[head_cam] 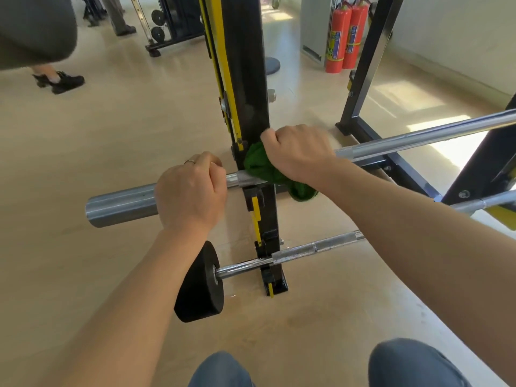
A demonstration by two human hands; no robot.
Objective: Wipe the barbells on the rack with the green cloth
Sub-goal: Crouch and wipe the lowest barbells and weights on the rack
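A person's right hand [298,153] presses a crumpled green cloth [264,169] around the long chrome barbell [418,138] beside the black-and-yellow steel rack upright [245,79], fingers curled tight on cloth and bar. The left hand [191,191] grips the bar's thick grey sleeve [120,206], steadying it. The bar runs left to right, rising toward the far right. Wiping appears under way; the lower barbell with the black weight plate [199,286] likely remains.

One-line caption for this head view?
Left hand steadies the upper barbell while the right hand wipes it with the green cloth.
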